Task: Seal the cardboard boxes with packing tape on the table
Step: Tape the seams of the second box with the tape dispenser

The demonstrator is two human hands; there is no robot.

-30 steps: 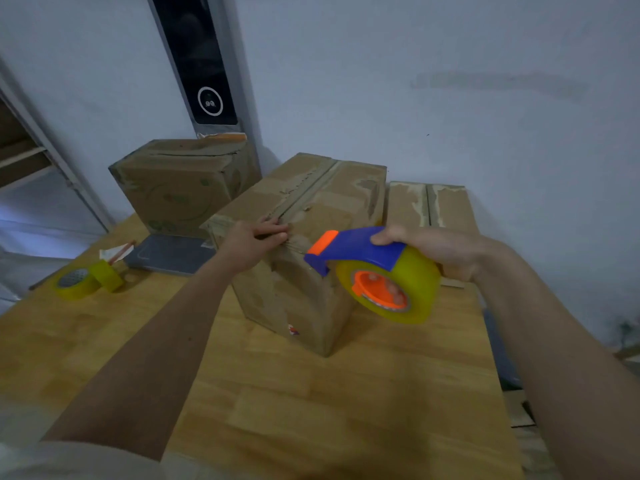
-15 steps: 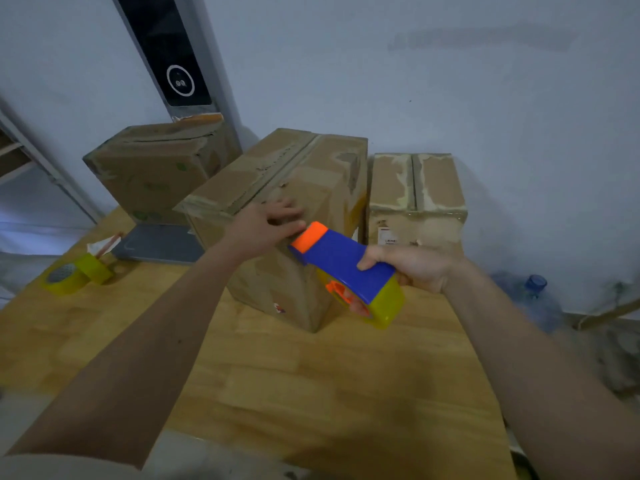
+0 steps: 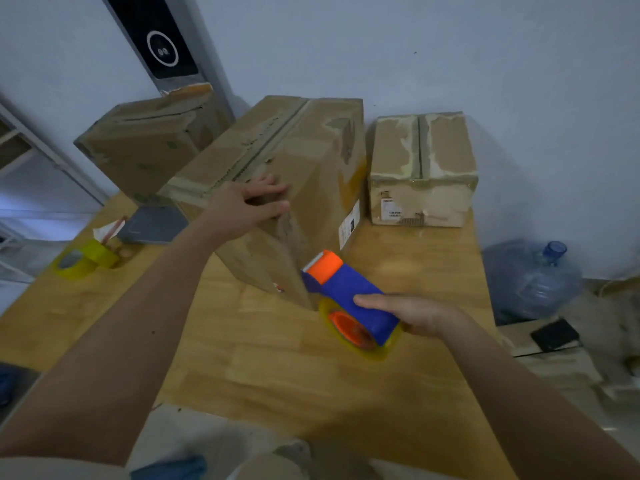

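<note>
Left hand (image 3: 247, 206) flat, fingers spread, pressing the near top edge of the middle box (image 3: 277, 188) on the desk (image 3: 263, 344). Right hand (image 3: 412, 315) closed round the tape gun (image 3: 349, 299), low beside that box's near corner. Two other boxes behind.

My left hand (image 3: 247, 206) rests flat on the near top edge of the middle box (image 3: 277, 188), which stands in my way at the centre of the surface (image 3: 277, 358). Bare wood lies open in front of me. A narrow gap separates this box from the smaller box (image 3: 420, 171) to its right. On the left, a yellow tape roll (image 3: 85, 259) blocks that corner.
</note>
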